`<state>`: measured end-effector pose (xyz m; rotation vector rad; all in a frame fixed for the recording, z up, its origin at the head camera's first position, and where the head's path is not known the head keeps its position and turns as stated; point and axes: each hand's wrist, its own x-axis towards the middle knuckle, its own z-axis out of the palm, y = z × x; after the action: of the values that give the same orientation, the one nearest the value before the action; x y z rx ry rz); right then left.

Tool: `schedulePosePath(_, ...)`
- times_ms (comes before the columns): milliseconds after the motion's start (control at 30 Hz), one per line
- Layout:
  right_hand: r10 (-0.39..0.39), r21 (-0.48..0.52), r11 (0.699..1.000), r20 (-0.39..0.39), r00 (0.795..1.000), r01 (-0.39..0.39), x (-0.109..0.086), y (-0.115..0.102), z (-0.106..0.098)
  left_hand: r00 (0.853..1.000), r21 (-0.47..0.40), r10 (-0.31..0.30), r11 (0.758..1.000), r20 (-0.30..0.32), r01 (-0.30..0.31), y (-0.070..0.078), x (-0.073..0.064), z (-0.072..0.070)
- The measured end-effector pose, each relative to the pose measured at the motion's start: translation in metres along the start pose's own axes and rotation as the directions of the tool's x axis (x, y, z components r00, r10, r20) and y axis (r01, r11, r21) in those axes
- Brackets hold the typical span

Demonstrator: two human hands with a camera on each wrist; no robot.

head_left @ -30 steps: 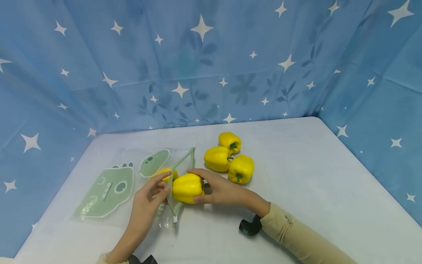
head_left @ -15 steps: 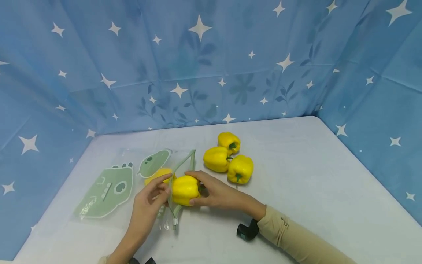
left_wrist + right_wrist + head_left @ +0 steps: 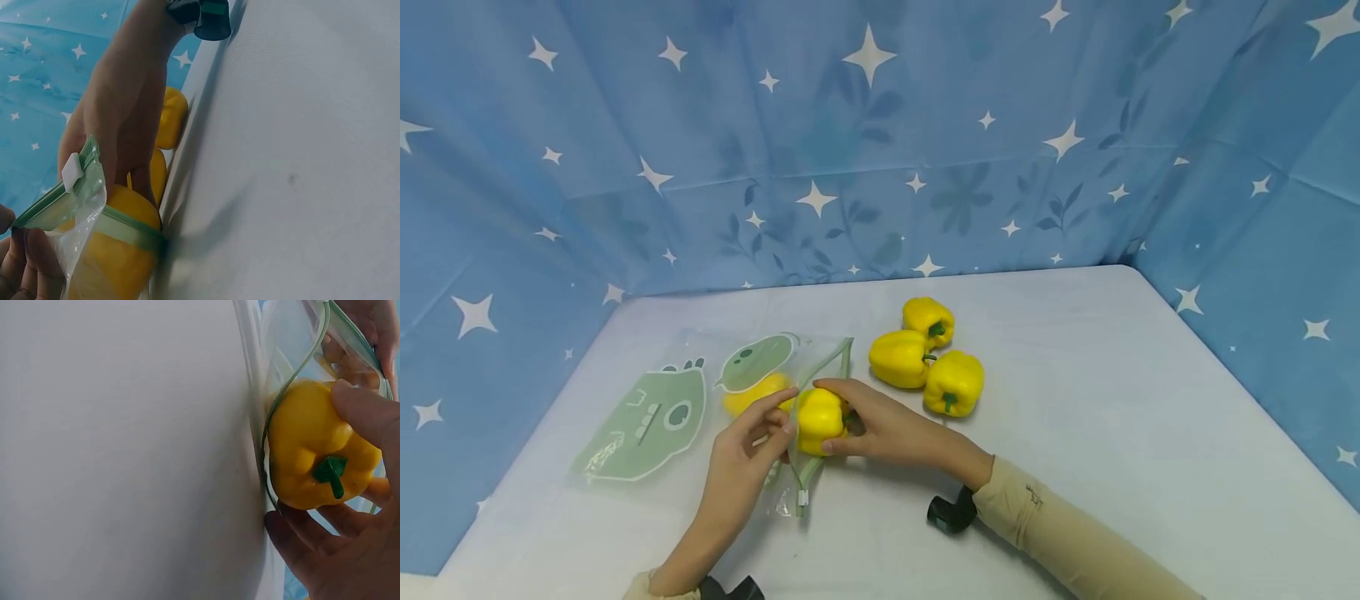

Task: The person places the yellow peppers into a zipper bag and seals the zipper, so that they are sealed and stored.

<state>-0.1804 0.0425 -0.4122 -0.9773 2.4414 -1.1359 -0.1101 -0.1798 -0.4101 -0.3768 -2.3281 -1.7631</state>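
Note:
A yellow bell pepper sits partly inside the mouth of a clear zip bag printed with green cartoon shapes. My right hand grips it from the stem side, thumb and fingers around it. In the right wrist view the green stem faces the palm, and the green zip edge runs around the pepper. My left hand pinches the near side of the bag's opening, holding the mouth apart. Another yellow bell pepper lies inside the bag, seen through the plastic.
Three yellow bell peppers lie together on the white table, just beyond the right hand. A white zip slider sits at the bag's near corner. A blue starry curtain stands behind the table and along its sides.
My right hand has moved left, pushing the pepper further into the bag's mouth. The pepper inside the bag has shifted slightly left. My left hand keeps its pinch on the bag edge.

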Motion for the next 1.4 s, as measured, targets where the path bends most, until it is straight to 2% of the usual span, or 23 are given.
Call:
schedulePosePath(267,-0.018,-0.067,0.998,0.004,1.0,0.018,0.02,-0.009,0.003,1.0,0.001,0.021,1.0,-0.017,-0.021,-0.001,0.001,-0.002)
schedulePosePath(467,-0.015,-0.062,0.998,-0.006,1.0,0.015,0.03,-0.012,0.002,0.999,-0.013,0.034,0.999,-0.017,-0.034,-0.002,0.001,-0.001)
schedulePosePath(633,0.016,-0.036,0.999,-0.054,0.998,-0.018,0.031,-0.012,0.003,0.999,-0.002,0.031,1.0,-0.013,-0.031,-0.002,0.003,0.0)
schedulePosePath(767,0.037,-0.057,0.997,-0.091,0.995,-0.042,0.03,-0.013,0.003,1.0,0.003,0.031,1.0,-0.004,-0.031,-0.002,0.004,0.0)
schedulePosePath(867,0.026,-0.084,0.996,-0.081,0.996,-0.033,0.029,-0.015,0.002,1.0,0.009,0.029,1.0,-0.008,-0.029,-0.001,0.005,-0.001)
schedulePosePath(1000,0.009,-0.122,0.992,-0.027,1.0,-0.012,0.028,-0.015,-0.001,1.0,0.014,0.022,1.0,-0.015,-0.022,-0.002,0.004,-0.001)
schedulePosePath(1133,0.021,-0.137,0.99,0.008,1.0,-0.02,0.027,-0.013,-0.005,1.0,0.01,0.017,1.0,-0.017,-0.017,-0.004,0.003,-0.001)
schedulePosePath(1233,0.037,-0.122,0.992,0.001,0.999,-0.036,0.027,-0.012,-0.005,1.0,0.002,0.014,1.0,-0.018,-0.014,-0.005,0.002,0.0)
schedulePosePath(1400,0.049,-0.093,0.994,-0.062,0.997,-0.055,0.027,-0.011,-0.001,1.0,0.006,0.018,1.0,-0.017,-0.017,-0.005,0.002,0.0)
